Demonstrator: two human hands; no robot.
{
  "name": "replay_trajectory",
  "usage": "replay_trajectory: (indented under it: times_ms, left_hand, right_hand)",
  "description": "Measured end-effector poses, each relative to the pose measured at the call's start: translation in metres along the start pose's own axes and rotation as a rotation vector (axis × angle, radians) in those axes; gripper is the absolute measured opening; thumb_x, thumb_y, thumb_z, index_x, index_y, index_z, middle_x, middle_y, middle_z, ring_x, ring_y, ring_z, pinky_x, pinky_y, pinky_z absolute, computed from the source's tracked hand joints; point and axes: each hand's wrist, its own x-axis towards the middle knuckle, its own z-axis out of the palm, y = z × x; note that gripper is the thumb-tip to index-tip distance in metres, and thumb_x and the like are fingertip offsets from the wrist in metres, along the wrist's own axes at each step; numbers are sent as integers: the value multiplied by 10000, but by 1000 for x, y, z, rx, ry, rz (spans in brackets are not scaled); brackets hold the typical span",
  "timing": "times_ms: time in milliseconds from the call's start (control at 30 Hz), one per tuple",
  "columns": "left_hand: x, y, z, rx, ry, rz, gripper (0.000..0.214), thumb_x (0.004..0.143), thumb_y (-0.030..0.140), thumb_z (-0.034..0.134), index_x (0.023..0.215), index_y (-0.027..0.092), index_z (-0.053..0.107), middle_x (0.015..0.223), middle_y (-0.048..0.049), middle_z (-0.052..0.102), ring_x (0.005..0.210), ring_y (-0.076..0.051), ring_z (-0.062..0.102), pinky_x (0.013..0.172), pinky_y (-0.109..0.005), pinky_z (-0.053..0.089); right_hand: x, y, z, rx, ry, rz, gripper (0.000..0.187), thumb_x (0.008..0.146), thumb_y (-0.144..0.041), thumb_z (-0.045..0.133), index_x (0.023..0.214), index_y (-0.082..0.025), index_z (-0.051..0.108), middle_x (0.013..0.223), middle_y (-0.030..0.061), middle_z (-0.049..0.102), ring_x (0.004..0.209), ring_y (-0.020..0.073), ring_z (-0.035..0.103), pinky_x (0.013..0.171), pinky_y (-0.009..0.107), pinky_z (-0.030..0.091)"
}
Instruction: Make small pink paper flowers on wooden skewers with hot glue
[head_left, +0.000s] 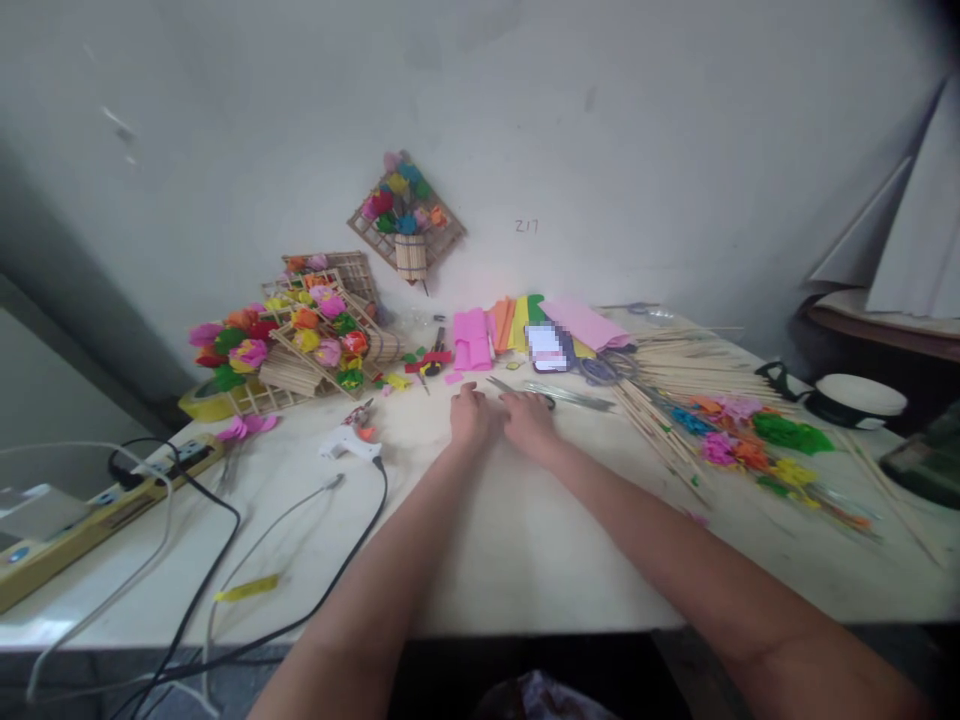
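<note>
Left hand (469,414): on the pale, smooth worktop (525,560), fingers bent; whether its grip pinches anything, I cannot tell.
Right hand (528,420): just beside it, over dark-handled metal scissors (498,385); grip spread or pressed together, I cannot tell.
Scissors: partly covered, blade tips showing between the hands.
Folded bright-pink paper (472,340): beyond the left hand.

The single head-worn camera looks from close above the near side of the white worktable (510,560), forward and down across it, to the wall (637,130) beyond.
</note>
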Motion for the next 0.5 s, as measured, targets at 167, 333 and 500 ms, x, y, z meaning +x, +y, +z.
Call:
replay_trajectory:
  times_ms: [167,333,500]
  left_hand:
    - [-1,-1,-1,-82,6,-41,250,786,227,461,1024,173,517,837,-89,643,830,-216,592,798,-349,431]
    - [16,-13,-11,-391,180,-43,274,791,223,422,1056,177,475,972,-75,629,848,-161,602,822,-302,435]
    - [21,-11,-16,-553,216,-224,276,789,238,415,1054,180,467,1029,-95,610,822,-152,615,812,-312,447]
  right_hand:
    - [44,-32,-41,107,21,-31,468,816,-191,410,1279,-197,474,1093,113,636,978,258,578,805,362,402]
    - [60,-25,-53,233,-96,-38,584,748,-156,502,1325,-214,426,1154,81,614,1031,235,570,835,316,425]
    - [33,8,-18,262,-244,-162,733,682,-313,634,1332,-68,398,1363,191,411,1219,262,429,977,329,352]
